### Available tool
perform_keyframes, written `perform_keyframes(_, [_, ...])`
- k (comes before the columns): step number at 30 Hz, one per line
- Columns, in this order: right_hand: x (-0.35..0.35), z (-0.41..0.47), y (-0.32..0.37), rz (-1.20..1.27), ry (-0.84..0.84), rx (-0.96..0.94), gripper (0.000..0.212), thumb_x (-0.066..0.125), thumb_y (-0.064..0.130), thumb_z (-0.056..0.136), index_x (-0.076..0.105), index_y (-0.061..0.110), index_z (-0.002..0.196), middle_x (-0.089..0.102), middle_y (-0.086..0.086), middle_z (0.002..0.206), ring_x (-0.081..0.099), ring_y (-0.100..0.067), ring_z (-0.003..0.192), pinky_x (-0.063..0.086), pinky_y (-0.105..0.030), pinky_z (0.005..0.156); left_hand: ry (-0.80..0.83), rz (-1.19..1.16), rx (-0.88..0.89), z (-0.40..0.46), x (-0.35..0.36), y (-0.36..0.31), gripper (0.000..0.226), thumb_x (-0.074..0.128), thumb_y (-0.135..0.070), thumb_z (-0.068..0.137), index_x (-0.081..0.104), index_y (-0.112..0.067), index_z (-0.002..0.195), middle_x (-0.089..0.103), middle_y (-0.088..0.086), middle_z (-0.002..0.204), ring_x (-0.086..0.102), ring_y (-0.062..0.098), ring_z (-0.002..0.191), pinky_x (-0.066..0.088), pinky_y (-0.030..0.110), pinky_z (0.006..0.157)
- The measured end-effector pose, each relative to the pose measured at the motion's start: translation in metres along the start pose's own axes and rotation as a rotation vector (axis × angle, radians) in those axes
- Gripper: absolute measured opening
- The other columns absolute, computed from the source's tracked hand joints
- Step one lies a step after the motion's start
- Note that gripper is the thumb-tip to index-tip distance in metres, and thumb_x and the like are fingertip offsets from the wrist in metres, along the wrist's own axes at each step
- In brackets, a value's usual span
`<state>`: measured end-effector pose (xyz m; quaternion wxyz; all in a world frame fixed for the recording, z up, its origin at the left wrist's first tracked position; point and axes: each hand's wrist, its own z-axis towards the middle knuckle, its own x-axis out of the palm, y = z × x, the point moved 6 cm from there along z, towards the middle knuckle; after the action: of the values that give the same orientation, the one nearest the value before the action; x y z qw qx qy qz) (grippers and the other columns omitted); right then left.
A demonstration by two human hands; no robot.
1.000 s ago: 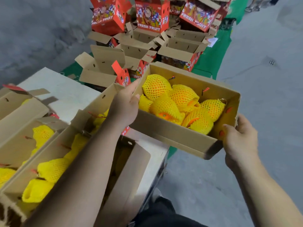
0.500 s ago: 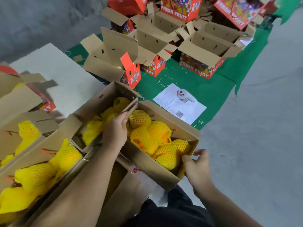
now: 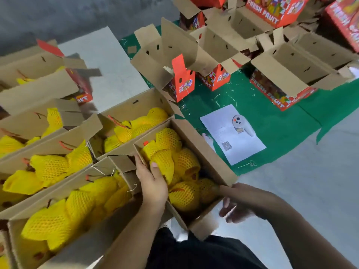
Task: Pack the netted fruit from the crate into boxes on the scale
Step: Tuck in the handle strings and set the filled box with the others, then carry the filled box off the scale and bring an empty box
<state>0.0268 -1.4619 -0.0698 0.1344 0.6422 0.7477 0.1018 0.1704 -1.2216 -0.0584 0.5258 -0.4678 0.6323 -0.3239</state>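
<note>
Filled boxes (image 3: 58, 191) stood edge to edge on the left, their raised flaps (image 3: 124, 164) blocking any sideways reach. Ahead, open cartons (image 3: 219, 45) crowded the green mat (image 3: 272, 121) (a paper sheet (image 3: 233, 136) lay on its near part). Bare grey floor (image 3: 310, 181) on the right gave free passage.

Right hand (image 3: 240, 203) fingertips hidden under the box (image 3: 196, 136); sheet (image 3: 233, 134) print perhaps a code, blurred.

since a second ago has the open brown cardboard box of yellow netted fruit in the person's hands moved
Yes. The open brown cardboard box of netted fruit has come down and toward the person, from raised near the red fresh fruit cartons to beside the filled boxes on the white table.
</note>
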Motion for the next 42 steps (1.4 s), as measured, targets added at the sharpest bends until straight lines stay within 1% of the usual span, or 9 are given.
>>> perform_keyframes(8, [-0.051,-0.021,0.025,-0.507,-0.107,0.064,0.088,0.069,0.101,0.036,0.063,0.046,0.104,0.076,-0.005,0.102,0.069,-0.022,0.071,0.060,-0.029,0.066,0.202,-0.081,-0.117,-0.030,-0.003,0.016,0.067,0.036,-0.022,0.114,0.001,-0.047,0.165,0.027,-0.011,0.169,0.033,0.018,0.152,0.029,0.044,0.127])
perform_keyframes(13, [-0.085,-0.036,0.038,-0.560,-0.276,0.157,0.097,0.055,0.096,0.063,0.067,0.009,0.106,0.079,-0.012,0.078,0.075,-0.027,0.063,0.055,-0.024,0.061,0.171,-0.032,-0.121,-0.026,-0.013,0.016,0.068,0.041,-0.016,0.112,0.010,-0.048,0.165,0.038,-0.014,0.163,0.040,0.016,0.146,0.035,0.037,0.120])
perform_keyframes(16, [-0.084,-0.042,0.080,-0.555,-0.506,-0.075,0.097,0.036,0.100,0.063,0.065,0.015,0.098,0.077,-0.003,0.080,0.071,-0.024,0.064,0.051,-0.029,0.066,0.143,-0.014,-0.118,-0.023,-0.018,0.014,0.072,0.042,-0.008,0.111,0.014,-0.043,0.166,0.041,-0.014,0.162,0.041,0.016,0.148,0.035,0.045,0.124])
perform_keyframes(19, [-0.025,-0.025,0.122,-0.640,-0.495,-0.405,0.064,0.046,0.075,0.090,0.064,0.022,0.120,0.071,-0.001,0.117,0.067,-0.026,0.106,0.050,-0.036,0.086,0.120,-0.046,-0.136,-0.014,-0.018,0.008,0.074,0.044,0.000,0.109,0.018,-0.039,0.167,0.048,-0.009,0.159,0.045,0.019,0.147,0.038,0.050,0.123])
perform_keyframes(23, [0.031,0.000,0.139,-0.751,-0.489,-0.500,0.022,0.042,0.025,0.103,0.048,0.021,0.081,0.057,0.004,0.079,0.059,-0.018,0.074,0.042,-0.031,0.061,0.054,-0.126,-0.142,-0.005,-0.017,-0.001,0.068,0.044,0.003,0.108,0.031,-0.033,0.164,0.058,-0.005,0.150,0.052,0.019,0.141,0.042,0.050,0.120])
perform_keyframes(29, [0.002,0.008,0.170,-0.995,-0.475,-0.601,0.019,0.049,0.025,0.104,0.064,0.018,0.094,0.063,0.000,0.089,0.063,-0.015,0.081,0.050,-0.028,0.073,0.002,-0.057,-0.114,-0.002,-0.018,-0.010,0.068,0.046,-0.005,0.108,0.025,-0.035,0.165,0.039,-0.008,0.164,0.037,0.018,0.151,0.033,0.049,0.126])
perform_keyframes(35, [-0.018,0.026,0.263,-0.368,-0.569,-0.792,0.037,0.055,0.043,0.101,0.056,0.022,0.131,0.055,0.009,0.114,0.057,-0.017,0.104,0.049,-0.034,0.084,-0.193,-0.048,0.003,0.012,-0.031,-0.029,0.055,0.054,-0.005,0.103,0.048,-0.027,0.153,0.052,-0.008,0.147,0.048,0.010,0.139,0.037,0.034,0.123])
perform_keyframes(39, [-0.004,0.060,0.314,-0.485,-0.399,-0.731,0.020,0.054,0.030,0.101,0.058,0.016,0.088,0.057,0.001,0.078,0.058,-0.019,0.072,0.038,-0.019,0.049,-0.258,-0.081,0.011,0.040,-0.037,-0.042,0.045,0.057,-0.004,0.102,0.053,-0.018,0.145,0.056,0.005,0.144,0.052,0.022,0.137,0.038,0.047,0.122])
perform_keyframes(42, [-0.011,0.086,0.324,-0.450,-0.391,-0.566,0.015,0.058,0.021,0.099,0.051,0.017,0.086,0.053,-0.005,0.082,0.054,-0.017,0.069,0.038,-0.024,0.050,-0.269,0.125,-0.074,0.067,-0.042,-0.050,0.052,0.064,-0.017,0.099,0.051,-0.021,0.149,0.045,0.009,0.153,0.038,0.029,0.146,0.025,0.038,0.125])
